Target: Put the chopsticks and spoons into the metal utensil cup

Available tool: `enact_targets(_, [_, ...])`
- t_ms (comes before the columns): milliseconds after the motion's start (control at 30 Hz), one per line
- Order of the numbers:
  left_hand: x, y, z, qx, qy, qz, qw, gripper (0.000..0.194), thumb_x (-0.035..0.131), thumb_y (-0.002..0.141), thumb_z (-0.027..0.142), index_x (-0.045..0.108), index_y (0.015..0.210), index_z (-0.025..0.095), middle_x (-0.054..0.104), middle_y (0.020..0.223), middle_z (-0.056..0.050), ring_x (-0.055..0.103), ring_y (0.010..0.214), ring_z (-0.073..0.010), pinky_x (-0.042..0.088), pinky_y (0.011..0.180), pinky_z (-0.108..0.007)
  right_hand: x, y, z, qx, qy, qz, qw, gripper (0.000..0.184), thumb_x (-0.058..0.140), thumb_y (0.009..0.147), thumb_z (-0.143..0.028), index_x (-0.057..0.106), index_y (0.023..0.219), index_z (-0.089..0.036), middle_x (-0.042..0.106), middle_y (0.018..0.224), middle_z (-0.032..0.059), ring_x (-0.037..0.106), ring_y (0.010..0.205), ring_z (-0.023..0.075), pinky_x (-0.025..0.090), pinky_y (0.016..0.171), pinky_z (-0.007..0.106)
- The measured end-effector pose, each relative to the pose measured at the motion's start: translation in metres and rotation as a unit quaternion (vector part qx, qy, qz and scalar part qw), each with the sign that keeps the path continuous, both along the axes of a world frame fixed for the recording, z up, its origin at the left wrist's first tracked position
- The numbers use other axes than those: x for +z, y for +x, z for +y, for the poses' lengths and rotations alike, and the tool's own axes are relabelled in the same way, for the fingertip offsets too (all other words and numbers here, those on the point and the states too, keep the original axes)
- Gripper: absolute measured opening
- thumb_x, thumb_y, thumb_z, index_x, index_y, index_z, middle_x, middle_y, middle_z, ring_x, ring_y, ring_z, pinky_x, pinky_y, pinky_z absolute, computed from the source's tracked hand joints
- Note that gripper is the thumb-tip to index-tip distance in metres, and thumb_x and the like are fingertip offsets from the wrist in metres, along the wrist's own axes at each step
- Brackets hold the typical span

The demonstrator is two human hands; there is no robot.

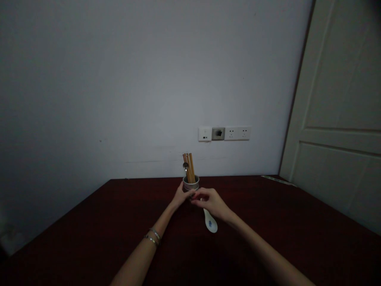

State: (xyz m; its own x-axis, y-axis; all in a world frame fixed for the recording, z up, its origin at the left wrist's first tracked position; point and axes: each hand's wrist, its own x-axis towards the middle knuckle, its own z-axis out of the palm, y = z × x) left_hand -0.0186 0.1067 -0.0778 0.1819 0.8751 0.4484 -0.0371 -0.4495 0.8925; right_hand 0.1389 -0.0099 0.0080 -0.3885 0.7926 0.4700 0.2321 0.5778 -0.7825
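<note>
A round silver metal cup (191,185) stands towards the back of the table, holding several wooden chopsticks (191,169) and a small metal spoon (185,165) with its bowl up. My left hand (181,195) is wrapped around the cup's left side, thumb across the front. Just in front of the cup, my right hand (210,200) has its thumb and fingertips drawn together beside my left thumb; what they hold, if anything, is too small to make out. A white soup spoon (210,224) with a blue mark lies below my right hand, the end of its handle hidden by that hand.
The dark red table (125,214) reaches back to a pale wall (149,99). Sockets and switches (237,133) are set in the wall above it. A flat strip (278,180) lies at the table's back right, near a white panelled door (336,119).
</note>
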Motion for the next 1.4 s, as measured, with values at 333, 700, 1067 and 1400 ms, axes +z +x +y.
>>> enact_targets(333, [0.007, 0.001, -0.008, 0.019, -0.017, 0.005, 1.0, 0.058, 0.071, 0.059, 0.031, 0.05, 0.111, 0.016, 0.058, 0.111, -0.009, 0.054, 0.101, -0.0221, 0.039, 0.09, -0.036, 0.022, 0.016, 0.01, -0.115, -0.092, 0.249, 0.957, 0.027, 0.072, 0.054, -0.034, 0.067, 0.071, -0.014, 0.065, 0.068, 0.0035, 0.055, 0.059, 0.0121, 0.041, 0.054, 0.023])
enact_targets(700, [0.006, 0.0, -0.007, 0.022, -0.022, 0.001, 1.0, 0.061, 0.072, 0.059, 0.031, 0.049, 0.113, 0.016, 0.057, 0.113, -0.01, 0.054, 0.102, -0.0222, 0.038, 0.091, -0.036, 0.02, 0.027, 0.017, -0.192, -0.135, 0.288, 0.928, 0.033, 0.072, 0.053, -0.037, 0.068, 0.074, -0.012, 0.062, 0.06, 0.0021, 0.04, 0.041, 0.0048, 0.029, 0.04, 0.02])
enact_targets(1067, [0.006, 0.0, -0.006, 0.026, -0.018, 0.01, 0.999, 0.062, 0.072, 0.059, 0.029, 0.048, 0.115, 0.016, 0.058, 0.112, -0.01, 0.054, 0.102, -0.0218, 0.039, 0.091, -0.036, 0.018, 0.029, 0.018, -0.203, -0.131, 0.275, 0.931, 0.033, 0.071, 0.054, -0.038, 0.069, 0.075, -0.012, 0.063, 0.061, 0.0028, 0.04, 0.042, 0.0051, 0.029, 0.04, 0.02])
enact_targets(1400, [0.011, 0.002, -0.011, 0.027, -0.013, 0.014, 0.999, 0.058, 0.072, 0.058, 0.028, 0.051, 0.11, 0.016, 0.059, 0.11, -0.01, 0.055, 0.1, -0.022, 0.039, 0.09, -0.036, 0.008, 0.028, 0.023, -0.193, -0.148, 0.261, 0.934, 0.035, 0.072, 0.051, -0.039, 0.068, 0.075, -0.014, 0.067, 0.071, 0.0057, 0.05, 0.05, 0.0104, 0.031, 0.042, 0.021])
